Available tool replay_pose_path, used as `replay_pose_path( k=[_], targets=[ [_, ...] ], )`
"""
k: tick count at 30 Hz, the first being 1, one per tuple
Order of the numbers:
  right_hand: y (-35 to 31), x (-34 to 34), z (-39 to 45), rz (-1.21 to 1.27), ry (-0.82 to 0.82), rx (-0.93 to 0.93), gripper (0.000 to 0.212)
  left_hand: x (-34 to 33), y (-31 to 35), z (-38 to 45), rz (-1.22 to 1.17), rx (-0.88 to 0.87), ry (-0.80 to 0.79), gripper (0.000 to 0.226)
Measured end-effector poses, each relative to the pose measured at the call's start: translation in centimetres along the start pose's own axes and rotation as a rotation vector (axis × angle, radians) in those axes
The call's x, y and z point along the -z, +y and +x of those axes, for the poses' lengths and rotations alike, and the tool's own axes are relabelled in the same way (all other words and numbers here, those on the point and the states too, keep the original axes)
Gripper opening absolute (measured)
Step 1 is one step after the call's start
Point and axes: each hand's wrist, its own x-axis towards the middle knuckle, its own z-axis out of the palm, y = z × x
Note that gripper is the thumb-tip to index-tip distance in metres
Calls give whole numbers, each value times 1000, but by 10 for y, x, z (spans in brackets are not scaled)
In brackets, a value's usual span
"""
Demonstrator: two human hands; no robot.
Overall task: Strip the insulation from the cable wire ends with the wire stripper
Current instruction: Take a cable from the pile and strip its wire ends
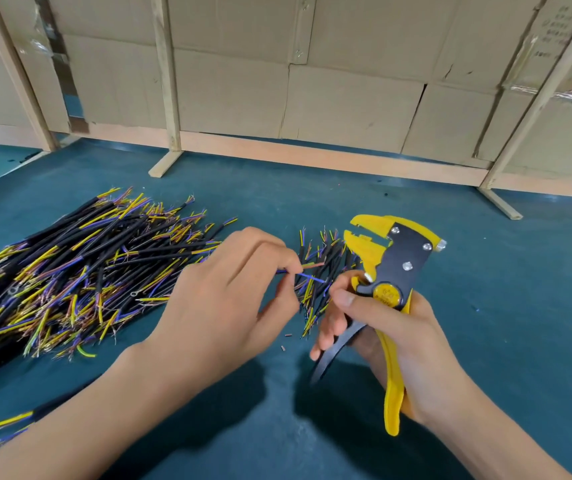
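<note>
My left hand (pixel 229 292) pinches a short cable between thumb and forefinger; its thin blue wire (pixel 307 276) and reddish wire (pixel 314 265) stick out to the right. My right hand (pixel 392 337) grips the yellow-and-black wire stripper (pixel 393 271) by its handles. The stripper's yellow jaws (pixel 364 233) point up and left, slightly apart, with no wire between them. The blue wire's tip ends just left of my right thumb, below the jaws.
A big heap of black cables with yellow, blue and copper ends (pixel 69 271) covers the left of the teal tabletop (pixel 485 289). A smaller bundle (pixel 319 271) lies between my hands. Insulation bits (pixel 288 336) lie near it. A cardboard and wood partition (pixel 277 98) stands behind.
</note>
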Motion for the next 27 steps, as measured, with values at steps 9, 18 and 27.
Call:
replay_pose_path(
  k=[9,18,27],
  targets=[
    [3,0,-5,-112,-318,-149,17,-2,-11,-1,11,7,148,11],
    [-1,1,-5,-11,-386,-210,11,-4,-8,-2,-45,134,237,11],
    [2,3,-5,-20,-382,-216,12,-1,-1,-1,-76,210,291,13]
  ],
)
